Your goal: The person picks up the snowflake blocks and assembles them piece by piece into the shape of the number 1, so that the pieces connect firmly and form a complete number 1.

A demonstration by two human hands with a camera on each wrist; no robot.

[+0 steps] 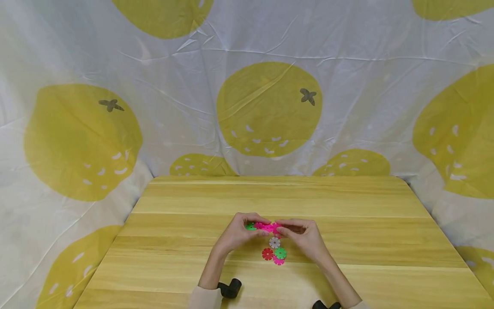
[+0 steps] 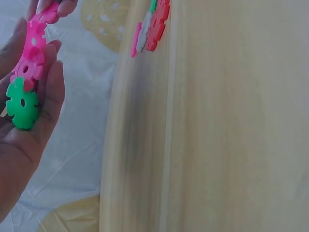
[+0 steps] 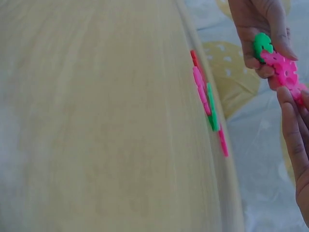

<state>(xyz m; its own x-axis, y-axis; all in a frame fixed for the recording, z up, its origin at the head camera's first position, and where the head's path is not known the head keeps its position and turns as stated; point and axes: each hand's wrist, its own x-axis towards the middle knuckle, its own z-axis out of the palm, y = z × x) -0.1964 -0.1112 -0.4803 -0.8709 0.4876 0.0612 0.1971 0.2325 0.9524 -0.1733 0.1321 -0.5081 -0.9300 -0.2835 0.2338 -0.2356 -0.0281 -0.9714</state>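
Note:
A chain of notched plastic snowflake discs [image 1: 266, 227] is held up above the table between both hands. It has a green disc [image 2: 22, 104] at one end and several pink discs [image 2: 35, 38] linked after it. My left hand [image 1: 236, 232] grips the chain around its green end and middle, thumb on the near side. At the other end, my right hand [image 1: 305, 237] pinches a pink disc [image 3: 294, 92] between thumb and fingers. Just below the hands lie loose discs: white [image 1: 274, 242], red [image 1: 267, 254], and green [image 1: 280, 253] partly over pink [image 1: 278, 261].
The wooden table [image 1: 173, 240] spreads out around the hands. Behind and beside it hangs a white cloth [image 1: 185, 98] printed with yellow fruit. Black wrist mounts [image 1: 230, 288] show near the sleeves at the front.

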